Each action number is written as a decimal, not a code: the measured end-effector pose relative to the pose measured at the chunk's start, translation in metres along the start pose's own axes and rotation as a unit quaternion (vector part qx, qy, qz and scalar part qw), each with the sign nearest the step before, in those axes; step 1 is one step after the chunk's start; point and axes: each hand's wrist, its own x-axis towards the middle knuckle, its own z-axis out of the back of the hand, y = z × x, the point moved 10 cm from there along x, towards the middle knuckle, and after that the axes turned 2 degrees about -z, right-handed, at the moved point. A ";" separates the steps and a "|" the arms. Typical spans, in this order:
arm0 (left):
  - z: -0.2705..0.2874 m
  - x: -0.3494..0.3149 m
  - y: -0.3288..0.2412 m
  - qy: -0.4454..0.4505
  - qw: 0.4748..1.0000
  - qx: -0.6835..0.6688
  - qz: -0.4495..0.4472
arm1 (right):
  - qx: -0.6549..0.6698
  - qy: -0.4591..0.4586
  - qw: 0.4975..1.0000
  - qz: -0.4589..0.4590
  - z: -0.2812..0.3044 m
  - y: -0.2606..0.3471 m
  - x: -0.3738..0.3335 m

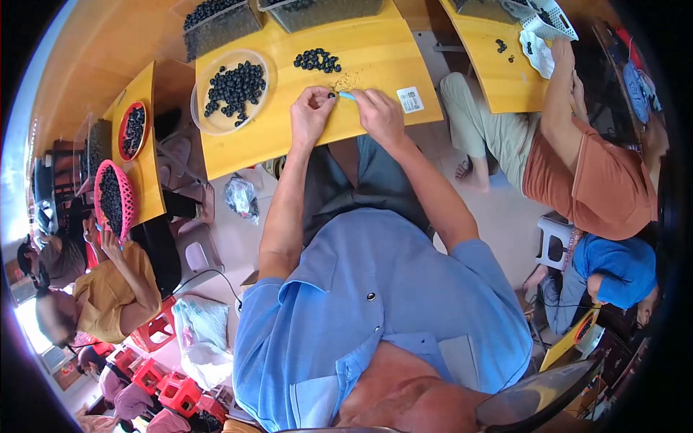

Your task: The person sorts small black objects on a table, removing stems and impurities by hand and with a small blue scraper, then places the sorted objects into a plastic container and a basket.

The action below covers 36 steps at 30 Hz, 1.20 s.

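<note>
At the yellow table (375,54), my left hand (311,115) pinches a small round black piece (331,95) between thumb and fingertips. My right hand (380,114) is closed around a light-blue tool handle (346,95), whose end points at that piece. The tool's working tip is too small to make out. Just beyond my hands lies a loose pile of black pieces (317,60), with brownish crumbs (348,81) scattered beside it. To the left, a clear round dish (200,115) holds many more of the same black pieces.
Clear bins (226,27) of black pieces stand at the table's far edge. A white label (410,100) is on the right corner. A co-worker in an orange-brown shirt (599,180) works at right; another at left holds a pink basket (127,193). Bags (242,195) lie on the floor.
</note>
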 end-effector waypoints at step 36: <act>0.029 -0.017 -0.042 -0.068 0.986 0.013 -0.152 | -0.038 0.035 0.999 -0.014 -0.008 -0.002 -0.001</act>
